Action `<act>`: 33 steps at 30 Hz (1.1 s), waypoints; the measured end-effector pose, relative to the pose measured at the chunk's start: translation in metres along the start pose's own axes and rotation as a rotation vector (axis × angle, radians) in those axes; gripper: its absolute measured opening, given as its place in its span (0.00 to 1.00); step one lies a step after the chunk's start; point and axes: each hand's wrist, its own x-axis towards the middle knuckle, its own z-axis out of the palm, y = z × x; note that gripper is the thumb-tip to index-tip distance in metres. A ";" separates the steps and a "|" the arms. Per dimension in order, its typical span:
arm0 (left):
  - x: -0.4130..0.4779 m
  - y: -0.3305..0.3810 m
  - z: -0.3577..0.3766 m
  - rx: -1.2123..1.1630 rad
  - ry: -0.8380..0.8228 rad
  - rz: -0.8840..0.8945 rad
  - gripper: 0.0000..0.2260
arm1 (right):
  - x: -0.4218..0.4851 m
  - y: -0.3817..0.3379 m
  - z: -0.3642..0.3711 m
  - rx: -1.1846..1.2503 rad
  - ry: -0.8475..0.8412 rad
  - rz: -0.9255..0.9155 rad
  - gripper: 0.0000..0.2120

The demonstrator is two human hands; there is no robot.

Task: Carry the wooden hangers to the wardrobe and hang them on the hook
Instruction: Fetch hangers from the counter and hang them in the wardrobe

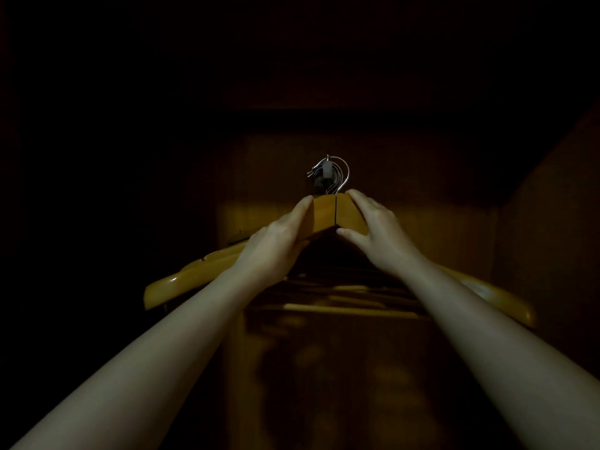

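Note:
A stack of yellow-brown wooden hangers (325, 215) hangs in the dark wardrobe, arms spreading down left and right. Their several metal hooks (337, 177) sit bunched over a small grey wardrobe hook (326, 172) on the back panel. My left hand (276, 245) grips the left side of the hangers' centre block. My right hand (376, 232) grips the right side, thumb under the lower edge. Both forearms reach in from the bottom corners. The lower crossbars of the hangers show dimly beneath my wrists.
The wardrobe's wooden back panel (406, 190) glows faintly behind the hangers. A side wall (552, 222) rises at the right. A dark shelf or top edge (324, 118) runs above the hook. The left side is black.

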 end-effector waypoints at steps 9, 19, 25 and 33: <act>-0.014 -0.009 0.014 0.026 0.128 -0.012 0.32 | -0.004 -0.004 0.010 -0.008 0.013 -0.014 0.32; -0.023 -0.012 0.039 0.162 0.288 0.065 0.30 | -0.022 0.000 0.027 -0.195 0.141 -0.015 0.34; -0.022 -0.020 0.036 0.182 0.247 0.089 0.29 | -0.040 -0.005 0.041 -0.315 0.186 0.029 0.34; -0.032 -0.012 0.039 0.263 0.185 0.040 0.29 | -0.074 -0.008 0.039 -0.361 0.099 0.059 0.31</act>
